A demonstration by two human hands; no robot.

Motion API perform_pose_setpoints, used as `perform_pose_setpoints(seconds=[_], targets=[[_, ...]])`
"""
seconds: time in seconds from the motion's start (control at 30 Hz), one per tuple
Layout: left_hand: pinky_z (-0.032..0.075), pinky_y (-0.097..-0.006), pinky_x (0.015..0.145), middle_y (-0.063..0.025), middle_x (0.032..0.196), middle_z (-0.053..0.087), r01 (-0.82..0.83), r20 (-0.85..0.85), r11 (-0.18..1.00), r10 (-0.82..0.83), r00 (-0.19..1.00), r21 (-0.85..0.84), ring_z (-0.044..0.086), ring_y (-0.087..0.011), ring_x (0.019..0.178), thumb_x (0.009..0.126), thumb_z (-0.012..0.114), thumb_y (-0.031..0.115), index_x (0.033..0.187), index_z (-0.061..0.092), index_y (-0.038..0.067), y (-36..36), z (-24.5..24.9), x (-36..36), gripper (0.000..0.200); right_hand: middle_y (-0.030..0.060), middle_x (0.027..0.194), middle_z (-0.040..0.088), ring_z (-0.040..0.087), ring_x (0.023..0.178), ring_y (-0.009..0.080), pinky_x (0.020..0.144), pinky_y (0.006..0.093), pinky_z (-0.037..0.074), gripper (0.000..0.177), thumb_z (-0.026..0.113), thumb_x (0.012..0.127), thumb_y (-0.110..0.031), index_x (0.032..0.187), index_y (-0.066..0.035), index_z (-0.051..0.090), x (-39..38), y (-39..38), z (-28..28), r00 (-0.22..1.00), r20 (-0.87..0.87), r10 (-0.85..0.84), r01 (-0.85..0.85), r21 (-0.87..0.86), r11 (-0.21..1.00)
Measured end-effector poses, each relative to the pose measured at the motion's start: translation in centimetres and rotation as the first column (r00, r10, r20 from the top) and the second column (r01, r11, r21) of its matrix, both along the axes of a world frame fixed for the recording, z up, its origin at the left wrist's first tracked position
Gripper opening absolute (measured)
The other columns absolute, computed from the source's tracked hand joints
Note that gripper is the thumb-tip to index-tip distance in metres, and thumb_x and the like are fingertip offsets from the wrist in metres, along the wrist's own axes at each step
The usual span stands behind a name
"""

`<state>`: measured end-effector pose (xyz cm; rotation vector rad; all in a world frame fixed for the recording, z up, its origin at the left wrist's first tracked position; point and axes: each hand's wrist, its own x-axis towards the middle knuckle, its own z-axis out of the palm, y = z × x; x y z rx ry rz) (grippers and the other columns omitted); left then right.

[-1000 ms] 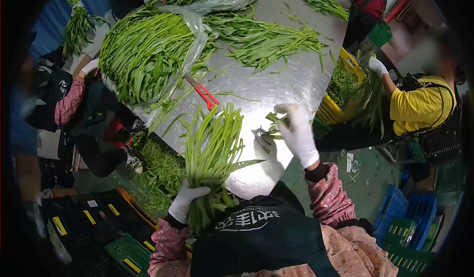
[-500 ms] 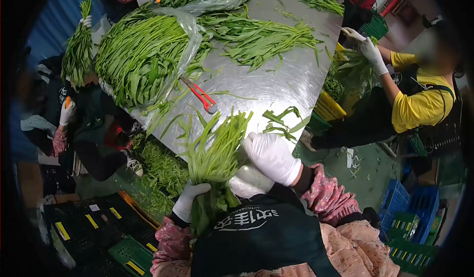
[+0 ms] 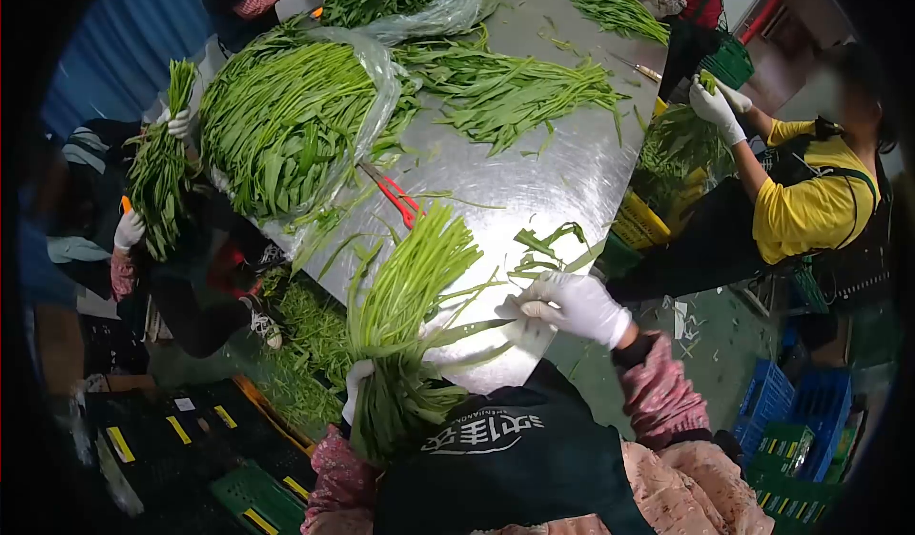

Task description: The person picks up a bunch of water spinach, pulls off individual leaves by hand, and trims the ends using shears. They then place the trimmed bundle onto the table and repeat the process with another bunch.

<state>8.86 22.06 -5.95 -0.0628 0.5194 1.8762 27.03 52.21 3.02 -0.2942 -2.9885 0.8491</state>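
A bunch of leafy greens (image 3: 405, 287) stands stems up at the near table corner. My left hand (image 3: 356, 387), white-gloved, is wrapped round its leafy lower part, mostly hidden behind the leaves. To the right, my gloved right hand (image 3: 577, 306) has its fingers closed near leaves and a stem reaching out from the bunch; what they pinch is too small to make out. Loose leaves (image 3: 548, 244) lie just beyond that hand. A red-handled cutter (image 3: 396, 198) rests on the metal table (image 3: 505, 187) beside a large heap of greens (image 3: 291, 121).
A co-worker in yellow (image 3: 810, 192) holds greens at the right, by a yellow crate (image 3: 640, 221). Another person's gloved hand (image 3: 175, 122) grips a bunch at the left. Dark crates (image 3: 152, 430) stand lower left, blue crates (image 3: 820, 406) lower right. A knife (image 3: 639, 66) lies on the table.
My right hand has moved right, away from the bunch. The bunch has shifted slightly left and is more upright. The left co-worker's bunch is lower; the right co-worker's knife now lies on the table.
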Motion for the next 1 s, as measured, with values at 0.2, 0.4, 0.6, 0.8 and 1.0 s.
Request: perform_pose_setpoints(seconds=[0.2, 0.4, 0.6, 0.8, 1.0], targets=[[0.046, -0.0513, 0.104, -0.0247, 0.138, 0.051, 0.031, 0.089, 0.999, -0.033, 0.995, 0.022, 0.055, -0.0391, 0.123, 0.081, 0.062, 0.021, 0.146, 0.036, -0.001, 1.1, 2.7, 1.2, 0.074, 0.0119, 0.114, 0.067, 0.068, 0.090, 0.0205, 0.081, 0.0332, 0.058, 0.052, 0.057, 0.099, -0.043, 0.125, 0.002, 0.055, -4.7, -6.0, -5.5, 0.927, 0.182, -0.327, 0.142, -0.979, -0.142], [0.049, -0.0423, 0.101, -0.0187, 0.124, 0.062, 0.229, -0.251, 0.884, -0.349, 0.903, -0.406, 0.061, -0.0292, 0.115, 0.078, 0.061, 0.001, 0.137, 0.046, -0.004, 1.8, 6.2, 0.9, 0.061, 0.0119, 0.117, 0.063, 0.067, 0.097, 0.0190, 0.078, 0.0365, 0.061, 0.042, 0.063, 0.097, -0.020, 0.131, 0.001, 0.050, -7.2, -6.1, -2.9, 0.834, 0.114, -0.540, -0.063, -0.952, -0.298], [0.048, -0.0443, 0.102, -0.0191, 0.127, 0.060, 0.067, -0.163, 0.961, -0.114, 0.980, -0.267, 0.061, -0.0297, 0.115, 0.081, 0.063, 0.009, 0.138, 0.045, -0.003, 1.4, 5.1, 1.8, 0.061, 0.0137, 0.112, 0.065, 0.068, 0.093, 0.0203, 0.076, 0.0346, 0.061, 0.039, 0.057, 0.089, 0.005, 0.127, 0.003, 0.050, -6.6, -5.9, -4.2, 0.797, 0.111, -0.593, -0.088, -0.951, -0.297], [0.044, -0.0452, 0.108, -0.0173, 0.134, 0.057, 0.099, 0.108, 0.991, -0.089, 0.990, -0.092, 0.057, -0.0306, 0.122, 0.089, 0.057, 0.027, 0.142, 0.043, 0.000, 1.7, 3.7, 2.2, 0.061, 0.0144, 0.104, 0.067, 0.069, 0.087, 0.0204, 0.074, 0.0312, 0.060, 0.041, 0.051, 0.085, 0.012, 0.125, 0.005, 0.053, -6.1, -6.3, -5.1, 0.768, 0.120, -0.629, -0.224, -0.870, -0.440], [0.043, -0.0449, 0.108, -0.0157, 0.132, 0.059, 0.080, -0.008, 0.993, -0.081, 0.997, -0.091, 0.057, -0.0295, 0.120, 0.090, 0.057, 0.032, 0.140, 0.045, 0.002, 0.7, -0.1, 2.0, 0.059, 0.0146, 0.106, 0.068, 0.069, 0.091, 0.0227, 0.081, 0.0365, 0.059, 0.036, 0.055, 0.091, 0.002, 0.126, 0.005, 0.054, -6.0, -6.4, -6.0, 0.804, 0.183, -0.566, -0.172, -0.839, -0.516]])
